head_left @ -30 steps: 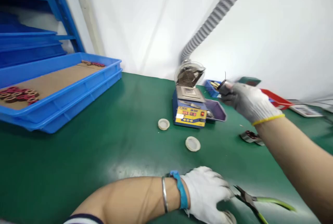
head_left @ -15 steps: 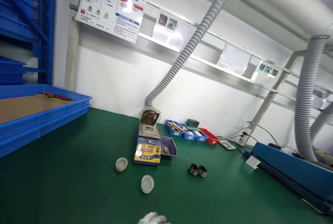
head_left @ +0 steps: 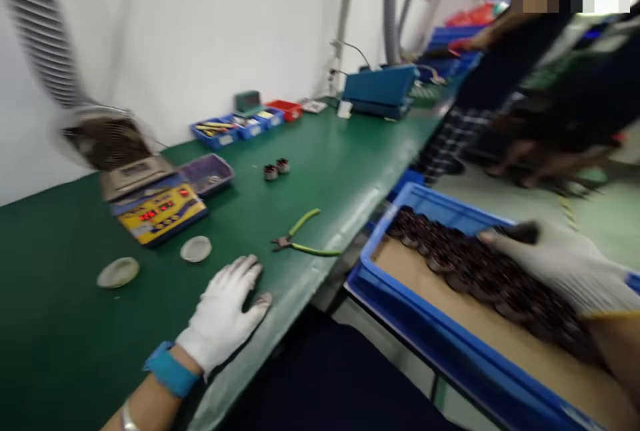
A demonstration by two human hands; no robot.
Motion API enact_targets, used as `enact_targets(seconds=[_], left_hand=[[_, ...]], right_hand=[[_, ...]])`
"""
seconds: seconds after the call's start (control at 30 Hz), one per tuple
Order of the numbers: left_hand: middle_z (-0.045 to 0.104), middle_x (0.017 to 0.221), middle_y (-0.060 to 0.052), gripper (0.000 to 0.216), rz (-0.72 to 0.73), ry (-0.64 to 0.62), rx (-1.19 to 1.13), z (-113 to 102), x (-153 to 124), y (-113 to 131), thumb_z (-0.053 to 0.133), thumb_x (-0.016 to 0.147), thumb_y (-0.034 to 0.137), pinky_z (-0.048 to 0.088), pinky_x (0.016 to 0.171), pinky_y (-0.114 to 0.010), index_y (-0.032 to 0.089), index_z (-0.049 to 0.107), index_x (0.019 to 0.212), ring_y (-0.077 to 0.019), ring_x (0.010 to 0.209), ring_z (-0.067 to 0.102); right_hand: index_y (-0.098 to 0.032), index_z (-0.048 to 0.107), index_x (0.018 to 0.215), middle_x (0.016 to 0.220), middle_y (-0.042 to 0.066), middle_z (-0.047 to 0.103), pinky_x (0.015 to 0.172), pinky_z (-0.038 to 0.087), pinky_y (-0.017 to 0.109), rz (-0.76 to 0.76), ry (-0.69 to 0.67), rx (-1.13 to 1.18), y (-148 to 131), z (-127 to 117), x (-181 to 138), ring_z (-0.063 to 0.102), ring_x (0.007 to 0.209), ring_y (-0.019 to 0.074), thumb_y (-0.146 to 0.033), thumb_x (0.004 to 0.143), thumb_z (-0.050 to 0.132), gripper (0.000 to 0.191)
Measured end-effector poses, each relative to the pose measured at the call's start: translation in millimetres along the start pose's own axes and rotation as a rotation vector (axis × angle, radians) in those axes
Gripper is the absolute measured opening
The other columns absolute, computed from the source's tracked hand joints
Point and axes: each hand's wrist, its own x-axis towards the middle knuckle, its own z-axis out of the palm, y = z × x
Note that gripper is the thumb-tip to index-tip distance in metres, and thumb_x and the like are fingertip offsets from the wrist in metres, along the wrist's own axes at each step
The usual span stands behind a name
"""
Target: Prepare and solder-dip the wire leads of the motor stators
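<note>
My left hand (head_left: 226,314), in a white glove with a blue wristband, lies flat and open on the green bench near its front edge. Green-handled pliers (head_left: 299,237) lie just beyond it. My right hand (head_left: 555,264), also gloved, reaches over a blue tray (head_left: 400,297) beside the bench. That tray has a cardboard liner and rows of several dark round coils (head_left: 465,267). The fingers pinch a dark part at the tip, blurred. Two small wound coils (head_left: 277,169) stand further back on the bench.
A blue and yellow solder pot (head_left: 150,201) with a fan hood and grey hose stands at left, a purple dish (head_left: 207,173) beside it. Two white caps (head_left: 196,249) lie in front. Small blue and red bins (head_left: 240,124) line the wall. Other people stand at far right.
The view has swung right from the wall to the bench edge and the side tray. My right hand has come back into sight over the tray; my left hand lies flat on the bench.
</note>
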Motion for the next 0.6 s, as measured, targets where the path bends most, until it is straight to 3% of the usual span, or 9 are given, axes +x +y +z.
enact_targets(seconds=[0.07,0.17,0.23,0.3,0.4,0.5,0.6], left_hand=[[0.056,0.139,-0.01,0.059,0.041,0.03,0.023,1,2,-5,0.037,0.095,0.057,0.05,0.103,-0.053,0.013,0.062,0.125,-0.0304,0.129,0.053],[0.058,0.136,-0.009,0.06,0.069,0.06,0.051,0,2,-5,0.035,0.095,0.059,0.053,0.099,-0.052,0.013,0.063,0.123,-0.0299,0.126,0.055],[0.059,0.135,-0.008,0.06,0.078,0.081,0.073,-2,1,-2,0.036,0.095,0.059,0.055,0.097,-0.051,0.013,0.063,0.122,-0.0292,0.125,0.056],[0.06,0.134,-0.009,0.058,0.086,0.102,0.085,-4,1,0,0.036,0.096,0.058,0.055,0.097,-0.049,0.013,0.063,0.121,-0.0285,0.123,0.057],[0.06,0.134,-0.009,0.057,0.084,0.113,0.082,-6,2,2,0.037,0.096,0.056,0.055,0.098,-0.048,0.012,0.064,0.12,-0.0275,0.124,0.057],[0.059,0.136,-0.008,0.057,0.072,0.082,0.071,-6,2,2,0.037,0.096,0.056,0.053,0.101,-0.048,0.013,0.064,0.121,-0.0269,0.125,0.056],[0.057,0.138,-0.008,0.058,0.061,0.05,0.052,-7,1,2,0.036,0.096,0.056,0.051,0.103,-0.049,0.013,0.063,0.124,-0.0275,0.128,0.054]], right_hand=[[-0.021,0.061,0.087,0.077,0.01,0.061,0.069,0.042,0.038,0.199,-0.1,-0.123,1,-4,-11,0.049,0.063,0.0167,-0.062,0.081,0.066,0.042],[-0.024,0.062,0.096,0.085,0.006,0.064,0.072,0.041,0.038,0.213,-0.158,-0.14,-6,9,-20,0.055,0.073,0.0192,-0.066,0.079,0.065,0.045],[-0.025,0.062,0.1,0.089,0.004,0.066,0.071,0.041,0.036,0.115,-0.226,-0.148,-11,29,-24,0.058,0.077,0.0195,-0.066,0.08,0.063,0.045],[-0.024,0.063,0.1,0.095,0.004,0.066,0.07,0.043,0.034,-0.114,-0.27,-0.23,-16,52,-23,0.06,0.082,0.0197,-0.061,0.085,0.057,0.041],[-0.02,0.066,0.092,0.101,0.006,0.065,0.088,0.043,0.036,-0.435,-0.257,-0.387,-24,81,-14,0.058,0.096,0.0227,-0.05,0.088,0.053,0.033],[-0.016,0.069,0.084,0.1,0.011,0.063,0.104,0.034,0.045,-0.476,-0.235,-0.454,-28,93,-1,0.057,0.1,0.028,-0.048,0.088,0.051,0.037],[-0.016,0.071,0.101,0.111,0.014,0.061,0.099,0.038,0.045,-0.414,-0.2,-0.482,-20,87,7,0.056,0.107,0.0315,-0.055,0.087,0.052,0.046]])
